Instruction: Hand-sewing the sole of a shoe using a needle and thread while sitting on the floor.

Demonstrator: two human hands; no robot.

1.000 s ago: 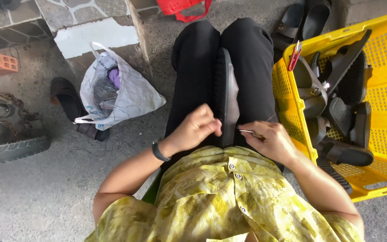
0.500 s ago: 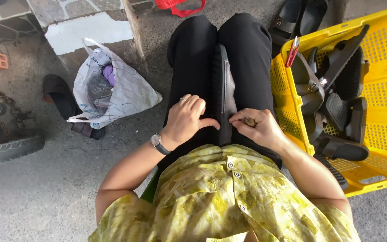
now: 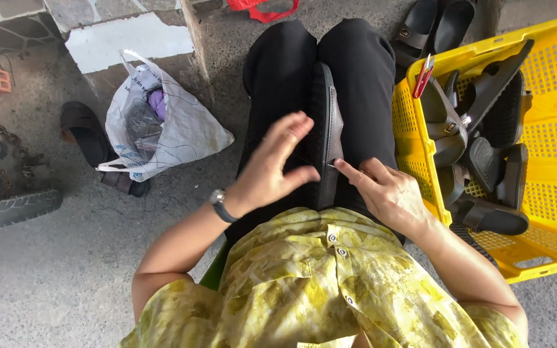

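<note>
Sandal (image 3: 325, 129) lies wedged between the knees, right hand (image 3: 388, 193) fingers pinching its edge, left hand (image 3: 272, 167) spread.

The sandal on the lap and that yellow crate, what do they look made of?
Sandal: black, matte, with a smooth strap edged in stitching; it looks like leather or a synthetic imitation, which one I cannot tell. Crate: bright yellow, glossy, moulded in a regular grid of holes, most likely hard plastic.
</note>
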